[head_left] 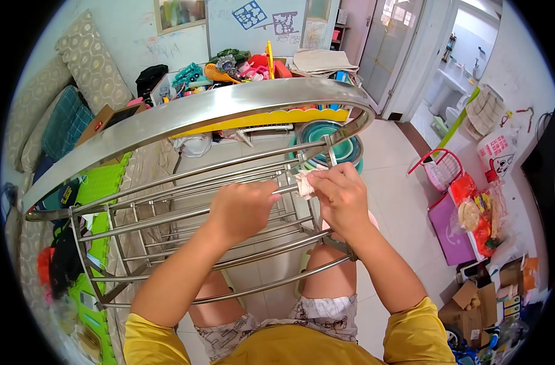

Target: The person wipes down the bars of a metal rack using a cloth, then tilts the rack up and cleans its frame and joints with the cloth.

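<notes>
A stainless steel rack (229, 100) with a broad curved band and several parallel bars lies on its side across my lap. My left hand (242, 210) is closed around one of its bars near the middle. To the right, my right hand (341, 198) pinches a crumpled whitish cloth or tissue (304, 184), which is wrapped around the same bar close to the rack's right end frame. The two hands are a short distance apart. Some of the fingers of both hands are hidden behind the bar and the cloth.
Stacked basins (355, 149) stand on the floor beyond the rack. A toy-filled box with a yellow edge (259, 119) is behind it. Left are green foam mats (110, 182) and a patterned cushion (98, 61). Right are a purple box (451, 228), a red-framed chair (445, 170) and cardboard boxes (469, 316).
</notes>
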`<action>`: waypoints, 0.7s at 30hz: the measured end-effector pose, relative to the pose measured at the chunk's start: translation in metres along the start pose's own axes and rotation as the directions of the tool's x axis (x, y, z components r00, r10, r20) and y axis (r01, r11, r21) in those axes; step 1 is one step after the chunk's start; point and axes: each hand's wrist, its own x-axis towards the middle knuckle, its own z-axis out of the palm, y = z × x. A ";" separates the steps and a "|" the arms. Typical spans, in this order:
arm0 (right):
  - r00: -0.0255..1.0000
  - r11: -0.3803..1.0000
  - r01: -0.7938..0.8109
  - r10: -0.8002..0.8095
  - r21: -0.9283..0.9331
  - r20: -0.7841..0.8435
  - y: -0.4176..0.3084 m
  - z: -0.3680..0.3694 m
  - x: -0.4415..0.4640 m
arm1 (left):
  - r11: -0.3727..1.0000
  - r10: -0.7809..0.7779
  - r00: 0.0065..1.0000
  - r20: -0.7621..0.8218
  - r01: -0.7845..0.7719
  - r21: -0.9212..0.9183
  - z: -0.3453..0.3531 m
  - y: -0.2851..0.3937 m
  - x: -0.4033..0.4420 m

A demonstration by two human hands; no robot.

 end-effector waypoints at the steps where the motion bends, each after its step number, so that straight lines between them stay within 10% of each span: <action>1: 1.000 1.000 -0.004 0.004 -0.006 0.002 -0.003 0.000 0.002 | 1.000 0.000 1.000 -0.007 0.000 -0.009 -0.001 0.001 0.000; 21: 0.995 0.994 -0.051 0.042 0.100 0.089 -0.011 0.003 0.000 | 1.000 0.010 0.999 -0.037 -0.010 -0.001 0.001 0.002 -0.004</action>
